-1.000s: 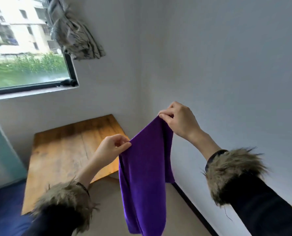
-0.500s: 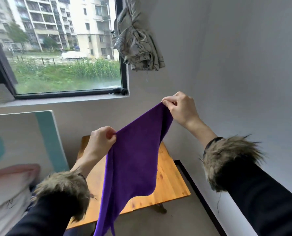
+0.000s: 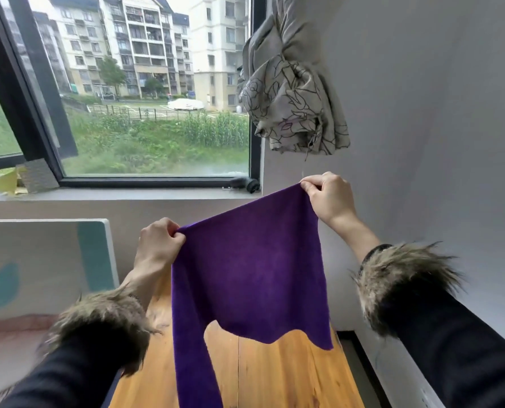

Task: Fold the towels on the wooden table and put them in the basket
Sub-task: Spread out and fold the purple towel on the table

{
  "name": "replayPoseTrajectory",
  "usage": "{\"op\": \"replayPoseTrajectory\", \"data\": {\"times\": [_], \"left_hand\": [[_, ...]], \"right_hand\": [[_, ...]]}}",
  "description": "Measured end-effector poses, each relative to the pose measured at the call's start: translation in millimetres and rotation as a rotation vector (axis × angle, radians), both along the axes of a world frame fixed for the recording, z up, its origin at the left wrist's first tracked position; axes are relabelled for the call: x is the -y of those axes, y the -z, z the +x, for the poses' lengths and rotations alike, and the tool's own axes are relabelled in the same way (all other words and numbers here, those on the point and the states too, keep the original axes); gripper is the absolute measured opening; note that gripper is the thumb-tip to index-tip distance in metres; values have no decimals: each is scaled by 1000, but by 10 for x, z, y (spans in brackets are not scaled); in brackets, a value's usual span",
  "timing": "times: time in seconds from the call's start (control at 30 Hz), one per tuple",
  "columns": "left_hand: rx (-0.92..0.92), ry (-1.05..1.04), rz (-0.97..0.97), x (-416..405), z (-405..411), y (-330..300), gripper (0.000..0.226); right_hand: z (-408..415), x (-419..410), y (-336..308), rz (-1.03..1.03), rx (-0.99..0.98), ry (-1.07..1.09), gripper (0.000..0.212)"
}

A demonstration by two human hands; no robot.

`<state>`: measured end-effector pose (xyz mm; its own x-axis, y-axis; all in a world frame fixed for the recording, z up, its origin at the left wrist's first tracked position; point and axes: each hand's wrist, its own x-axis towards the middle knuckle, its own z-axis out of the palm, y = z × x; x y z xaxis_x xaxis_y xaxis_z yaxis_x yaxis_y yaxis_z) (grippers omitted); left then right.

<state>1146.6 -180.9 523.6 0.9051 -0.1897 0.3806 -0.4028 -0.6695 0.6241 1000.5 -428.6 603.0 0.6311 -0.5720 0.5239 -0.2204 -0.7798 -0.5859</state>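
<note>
Purple towel (image 3: pixel 246 266) hangs over wooden table (image 3: pixel 289 375); knotted curtain (image 3: pixel 292 83) above.

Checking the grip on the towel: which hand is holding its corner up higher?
The right hand, pinching the purple towel up near the knotted curtain; the left hand holds its corner lower.

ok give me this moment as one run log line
step: spreading towel | left hand: pinches top corner | right hand: pinches other top corner | towel: held up above table, unfolded | basket: not in view
</note>
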Motion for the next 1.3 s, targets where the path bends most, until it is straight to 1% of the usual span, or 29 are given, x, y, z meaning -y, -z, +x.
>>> {"op": "replayPoseTrajectory", "data": {"times": [0.07,0.2,0.33,0.4,0.47,0.57,0.7,0.8,0.9,0.97,1.07,1.1,1.13,1.2,1.23,1.3], "left_hand": [[-24,-1,-17,136,207,-6,16],[6,31,1,460,642,5,15],[3,101,-6,726,1054,31,17],[-29,161,-18,804,1182,114,17],[-94,227,-16,863,1256,292,17],[-202,291,48,910,1220,749,18],[-329,409,202,957,972,1574,16],[-459,477,346,990,690,2255,14],[-624,549,488,992,394,2829,16],[-695,619,598,998,226,3095,19],[-753,735,759,991,-65,3409,21],[-776,768,784,985,-153,3509,22],[-801,798,793,978,-226,3592,22],[-846,843,770,966,-324,3717,21],[-862,840,736,962,-348,3768,20],[-880,759,602,938,-345,3830,23]], "right_hand": [[224,178,81,3,-46,21,24],[639,530,279,20,-112,64,26],[1014,837,476,61,-73,81,25],[1121,947,626,75,-68,96,24],[1161,1024,849,97,-106,109,26],[1104,1091,1344,152,-259,107,26],[880,1143,2176,213,-461,69,25],[600,1101,2863,179,-693,0,25],[277,1035,3447,238,-931,-76,26],[75,1002,3754,288,-1071,-107,26],[-222,901,4155,354,-1287,-149,24],[-297,860,4253,371,-1355,-168,23],[-355,816,4332,380,-1409,-191,26],[-407,720,4420,380,-1443,-210,37],[-393,679,4456,380,-1416,-205,35],[-302,594,4529,343,-1309,-195,32]]}}
